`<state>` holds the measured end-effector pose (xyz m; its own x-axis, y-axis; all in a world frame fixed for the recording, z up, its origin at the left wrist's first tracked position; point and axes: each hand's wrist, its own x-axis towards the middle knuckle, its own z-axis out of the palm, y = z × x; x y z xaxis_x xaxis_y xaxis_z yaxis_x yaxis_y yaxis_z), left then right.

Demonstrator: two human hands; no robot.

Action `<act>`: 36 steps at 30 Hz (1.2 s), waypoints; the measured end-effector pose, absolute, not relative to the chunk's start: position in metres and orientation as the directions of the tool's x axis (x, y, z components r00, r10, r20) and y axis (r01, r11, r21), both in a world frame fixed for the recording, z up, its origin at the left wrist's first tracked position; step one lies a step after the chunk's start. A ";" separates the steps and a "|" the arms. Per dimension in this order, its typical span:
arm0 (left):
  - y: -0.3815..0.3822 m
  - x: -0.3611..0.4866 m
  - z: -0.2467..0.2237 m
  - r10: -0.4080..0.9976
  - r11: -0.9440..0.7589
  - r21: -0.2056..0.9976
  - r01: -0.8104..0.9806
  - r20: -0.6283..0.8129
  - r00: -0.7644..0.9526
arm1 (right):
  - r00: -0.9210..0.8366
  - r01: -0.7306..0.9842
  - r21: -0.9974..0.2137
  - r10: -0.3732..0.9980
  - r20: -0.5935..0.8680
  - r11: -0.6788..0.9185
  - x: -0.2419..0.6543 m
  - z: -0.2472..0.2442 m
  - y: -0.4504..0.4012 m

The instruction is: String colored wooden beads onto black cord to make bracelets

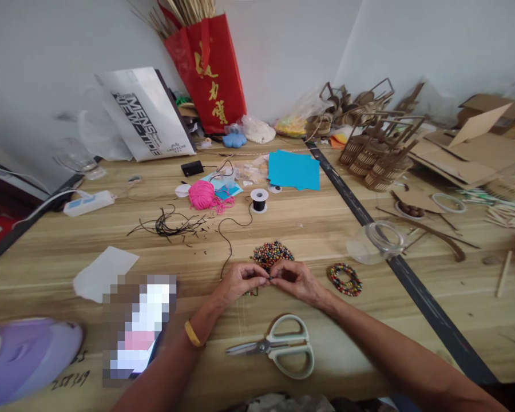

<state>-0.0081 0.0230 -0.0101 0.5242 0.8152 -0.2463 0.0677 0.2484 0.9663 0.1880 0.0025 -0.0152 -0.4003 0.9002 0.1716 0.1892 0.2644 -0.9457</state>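
My left hand [244, 281] and my right hand [296, 279] meet at the fingertips just in front of a pile of multicoloured beads [273, 252]. The left one pinches a black cord [228, 252] that runs back to a black spool [259, 201]. Between the right thumb and forefinger is a tiny dark bead, partly covered by the fingers. A few beads and a cord end show below the left fingers. Coiled beaded strings [345, 280] lie to the right.
White-handled scissors [289, 346] lie close in front of my hands. A phone [141, 329] and white paper [105, 273] are at the left, with cut black cords [167, 223] beyond. A clear jar [377, 240] lies right, pink yarn [201, 194] and blue sheets [294, 170] behind.
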 end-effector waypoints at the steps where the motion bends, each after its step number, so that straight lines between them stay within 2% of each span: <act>1: 0.023 -0.008 -0.010 0.816 0.247 0.967 0.067 -0.245 0.524 | -0.397 0.183 -0.947 0.901 0.173 0.263 0.188 -0.015 0.002; 11: 0.023 -0.008 -0.007 0.821 0.224 0.974 0.044 -0.213 0.530 | -0.434 0.196 -0.925 0.875 0.215 0.324 0.190 -0.019 0.005; 17: 0.022 -0.007 0.003 0.837 0.203 0.979 0.018 -0.183 0.515 | -0.479 0.153 -0.863 0.800 0.361 0.481 0.190 -0.007 0.004; 22: 0.022 -0.006 0.007 0.835 0.194 0.980 0.033 -0.183 0.518 | -0.469 0.199 -0.806 0.777 0.420 0.557 0.190 -0.001 0.002; 29: 0.021 -0.007 0.003 0.823 0.174 0.984 0.033 -0.163 0.544 | -0.439 0.253 -0.766 0.776 0.453 0.591 0.191 0.001 0.000; 36: 0.020 -0.008 0.000 0.805 0.204 0.979 0.027 -0.183 0.564 | -0.428 0.226 -0.761 0.763 0.484 0.609 0.190 -0.001 0.000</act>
<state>-0.0084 0.0198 -0.0001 0.5638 0.8053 -0.1832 0.0274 0.2035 0.9787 0.1901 -0.0002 -0.0007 -0.4284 0.7632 0.4838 0.2255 0.6088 -0.7606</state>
